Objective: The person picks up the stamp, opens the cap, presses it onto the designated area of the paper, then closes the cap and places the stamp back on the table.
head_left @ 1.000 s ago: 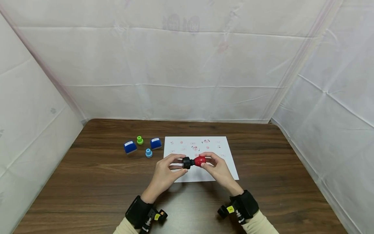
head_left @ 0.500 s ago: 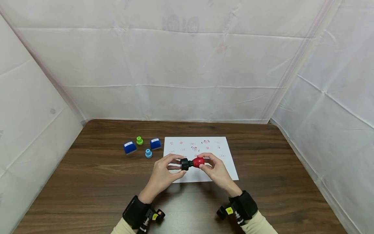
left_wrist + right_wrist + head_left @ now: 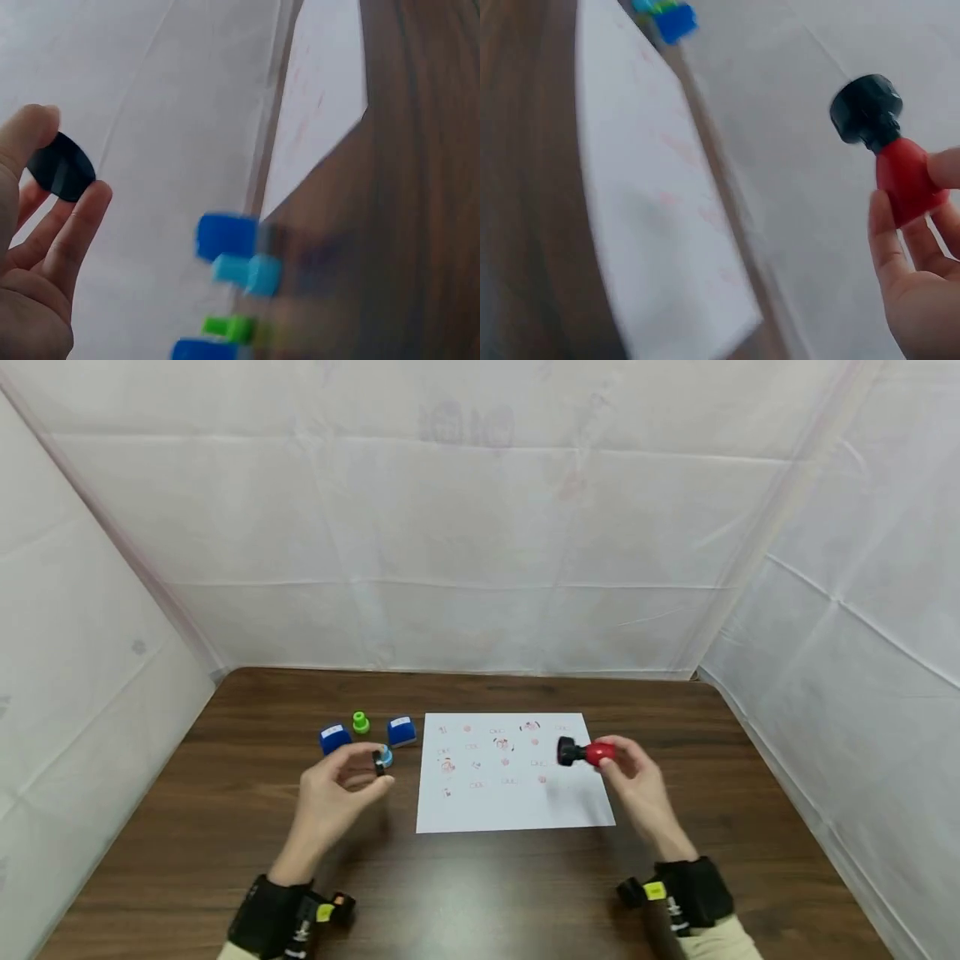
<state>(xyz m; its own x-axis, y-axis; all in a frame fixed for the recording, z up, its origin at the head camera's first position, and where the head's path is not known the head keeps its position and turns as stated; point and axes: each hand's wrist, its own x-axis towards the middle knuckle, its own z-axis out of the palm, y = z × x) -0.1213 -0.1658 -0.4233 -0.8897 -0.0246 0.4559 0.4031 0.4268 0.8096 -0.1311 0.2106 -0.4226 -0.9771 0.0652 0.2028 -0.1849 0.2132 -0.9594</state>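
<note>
My right hand (image 3: pixel 639 793) pinches the red handle of a stamp (image 3: pixel 597 753), held above the right edge of a white sheet of paper (image 3: pixel 487 814). The stamp's black round head points left, away from the fingers. Between thumb and fingers, my left hand (image 3: pixel 327 806) holds a round black cap (image 3: pixel 64 169), apart from the stamp and left of the paper. From the head view that cap is seen edge-on, in front of a small light blue stamp (image 3: pixel 387 756). Red printed marks cover much of the sheet's upper and middle part.
On the brown table (image 3: pixel 225 827), left of the paper, stand two blue blocks with white labels, a left one (image 3: pixel 334 739) and a right one (image 3: pixel 401 732). A small green stamp (image 3: pixel 361 722) stands between them. White sheeting (image 3: pixel 480 527) walls the back and sides.
The black cap has come off the stamp. My left hand has moved left with the cap, while my right hand has moved right with the stamp, uncovering the printed marks.
</note>
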